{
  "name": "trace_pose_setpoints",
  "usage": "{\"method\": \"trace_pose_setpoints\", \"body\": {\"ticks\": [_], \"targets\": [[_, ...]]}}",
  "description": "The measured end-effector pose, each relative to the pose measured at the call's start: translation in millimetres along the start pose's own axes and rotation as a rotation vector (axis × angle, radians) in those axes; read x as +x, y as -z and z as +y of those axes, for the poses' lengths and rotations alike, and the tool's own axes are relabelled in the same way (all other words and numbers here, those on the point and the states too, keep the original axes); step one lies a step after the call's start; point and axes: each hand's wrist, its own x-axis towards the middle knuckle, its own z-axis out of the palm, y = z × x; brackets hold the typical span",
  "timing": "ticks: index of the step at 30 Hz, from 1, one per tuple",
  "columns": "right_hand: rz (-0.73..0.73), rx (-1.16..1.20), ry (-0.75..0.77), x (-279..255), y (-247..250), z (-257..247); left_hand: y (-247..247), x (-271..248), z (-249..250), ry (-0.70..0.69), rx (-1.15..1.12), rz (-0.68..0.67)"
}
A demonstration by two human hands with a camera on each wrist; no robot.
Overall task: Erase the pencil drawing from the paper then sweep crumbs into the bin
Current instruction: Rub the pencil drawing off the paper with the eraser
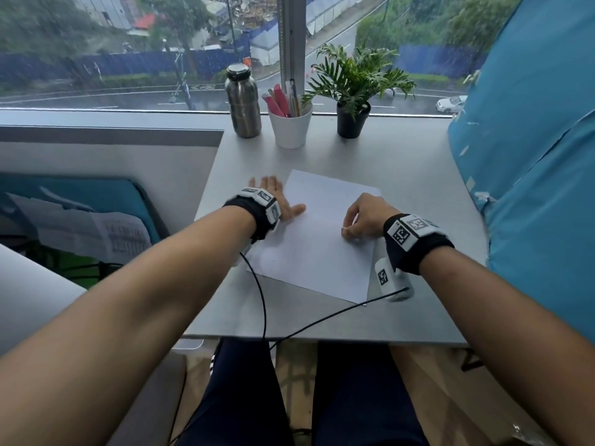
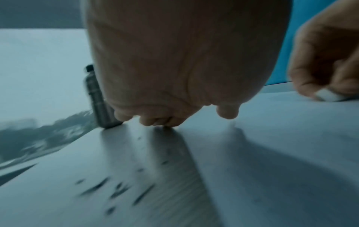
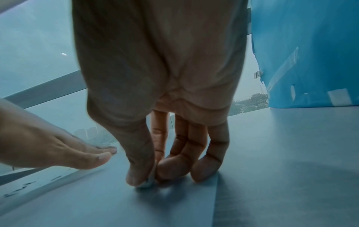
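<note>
A white sheet of paper [image 1: 315, 239] lies askew on the grey desk [image 1: 412, 169]. My left hand [image 1: 277, 197] lies flat with straight fingers at the paper's left edge, the thumb on the sheet. My right hand [image 1: 360, 220] pinches a small white eraser [image 2: 326, 95] between thumb and fingers, its end pressed on the paper near the right edge; the eraser [image 3: 149, 182] peeks out under the thumb. Dark eraser crumbs [image 2: 116, 188] lie scattered on the desk under my left wrist, and more crumbs [image 3: 23, 187] show left of the sheet. No pencil lines are visible on the paper.
At the desk's far edge stand a steel bottle [image 1: 243, 101], a white cup of pens [image 1: 289, 123] and a potted plant [image 1: 352, 91]. A blue covered surface [image 1: 531, 156] rises on the right. Wrist cables [image 1: 260, 297] trail over the near edge. No bin is in view.
</note>
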Motion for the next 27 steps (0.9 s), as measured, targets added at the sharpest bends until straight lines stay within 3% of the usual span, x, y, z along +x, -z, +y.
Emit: {"method": "trace_pose_setpoints", "body": {"ticks": [1,3,5,6,9,15,16,18,20,21,27], "targets": [[0.004,0.003,-0.004,-0.2,0.3,0.0,0.5,-5.5,9.6,-0.056,0.028,0.03],[0.011,-0.007,0.002,-0.4,0.5,-1.1,-3.2,-18.1,35.6,-0.33,0.029,0.057],[0.019,-0.02,0.017,-0.8,-0.2,-1.7,-14.5,-31.9,58.1,-0.601,0.003,0.0],[0.024,-0.017,0.018,-1.0,-0.3,-1.5,-21.4,-35.0,62.4,-0.653,-0.016,-0.032],[0.031,0.001,0.013,-3.1,-1.8,-0.2,-29.7,-31.8,45.0,-0.583,-0.037,-0.022],[0.03,0.002,-0.001,-3.7,-2.1,-0.5,-19.8,-30.5,-18.7,-0.083,0.037,0.005],[0.035,-0.001,0.002,-3.7,-1.6,0.2,-19.6,-36.1,-20.9,-0.062,0.032,0.026],[0.039,0.003,0.011,-3.6,-1.7,0.2,-20.9,-49.3,-18.4,-0.221,0.0,0.063],[0.05,-0.002,0.024,-5.1,-2.7,-0.1,-24.4,-58.6,-12.2,-0.463,-0.017,0.025],[0.057,-0.012,0.033,-5.5,-4.0,-1.2,-27.3,-60.4,-12.0,-0.514,-0.021,-0.009],[0.112,-0.134,0.126,-9.8,-6.8,-20.2,-36.2,-52.0,-32.4,-0.394,-0.111,-0.039]]}}
